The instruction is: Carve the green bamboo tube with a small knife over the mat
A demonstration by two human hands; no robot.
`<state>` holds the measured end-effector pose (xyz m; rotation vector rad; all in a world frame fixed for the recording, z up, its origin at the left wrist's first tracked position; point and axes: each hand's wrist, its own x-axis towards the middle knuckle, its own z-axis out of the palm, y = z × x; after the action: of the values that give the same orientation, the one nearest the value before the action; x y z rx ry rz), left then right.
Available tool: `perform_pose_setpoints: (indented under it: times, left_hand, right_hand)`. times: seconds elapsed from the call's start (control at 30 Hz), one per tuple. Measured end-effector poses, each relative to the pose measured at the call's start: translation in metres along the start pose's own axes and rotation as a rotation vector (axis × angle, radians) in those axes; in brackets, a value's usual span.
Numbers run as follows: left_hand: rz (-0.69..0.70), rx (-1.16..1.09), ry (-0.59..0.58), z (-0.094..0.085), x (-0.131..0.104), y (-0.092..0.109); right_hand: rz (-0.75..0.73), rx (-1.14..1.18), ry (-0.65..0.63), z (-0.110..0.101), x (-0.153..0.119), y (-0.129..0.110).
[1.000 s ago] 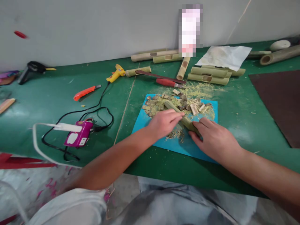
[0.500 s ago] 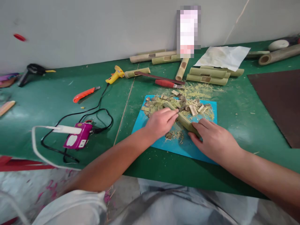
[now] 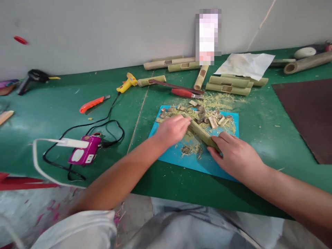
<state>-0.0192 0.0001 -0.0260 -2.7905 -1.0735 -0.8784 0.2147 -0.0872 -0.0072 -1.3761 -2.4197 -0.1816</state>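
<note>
A green bamboo tube (image 3: 202, 132) lies slanted over a blue mat (image 3: 178, 163). Its near end is gripped by my right hand (image 3: 234, 152), fingers wrapped round it. My left hand (image 3: 173, 129) is closed over the tube's far part, the fingers pinched together; what sits between them is hidden. Beyond both hands, bamboo chips (image 3: 213, 122) and pale dust cover the back of the mat. A smaller heap of shavings (image 3: 191, 151) lies in front of the tube.
Behind the mat rest a red-handled tool (image 3: 183, 92) and cut bamboo tubes (image 3: 228, 81) under white paper (image 3: 246, 64). To the left lie an orange utility knife (image 3: 92, 104), a yellow glue gun (image 3: 127, 84) and a purple power block (image 3: 84, 150) with cords. A dark board (image 3: 306, 117) lies right.
My left hand has shifted left and back along the bamboo tube. A small dark thing seen by its fingertips before is now out of sight. My right hand keeps its hold.
</note>
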Motion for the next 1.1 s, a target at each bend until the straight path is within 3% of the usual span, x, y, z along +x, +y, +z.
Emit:
perform_pose_setpoints:
  times: [0.07, 0.23, 0.37, 0.5, 0.67, 0.77, 0.87, 1.1]
  left_hand:
    - [-0.03, 0.018, 0.035, 0.0, 0.001, -0.003]
    - [0.005, -0.108, -0.028, 0.0, 0.001, -0.001]
    - [-0.039, -0.088, 0.059, -0.001, 0.003, -0.004]
    - [0.0, -0.133, 0.014, -0.003, 0.004, -0.01]
    - [-0.067, -0.072, 0.046, -0.002, 0.003, -0.019]
    - [-0.045, -0.116, 0.007, -0.002, 0.002, -0.02]
    - [-0.051, -0.101, 0.056, -0.003, 0.003, -0.02]
    - [-0.052, -0.118, 0.046, -0.001, 0.002, -0.017]
  right_hand:
    - [-0.001, 0.0, 0.005, 0.0, 0.0, 0.0]
    - [0.0, -0.006, -0.019, 0.001, -0.001, 0.0]
    - [-0.024, -0.023, 0.034, 0.0, -0.001, -0.001]
    - [-0.07, -0.073, 0.06, -0.001, 0.0, -0.003]
    - [-0.085, -0.103, 0.057, -0.002, 0.0, -0.003]
    - [-0.089, -0.094, 0.048, -0.002, 0.0, -0.002]
    - [-0.082, -0.099, 0.04, -0.002, 0.001, -0.002]
    - [-0.09, -0.093, 0.06, -0.003, 0.001, -0.002]
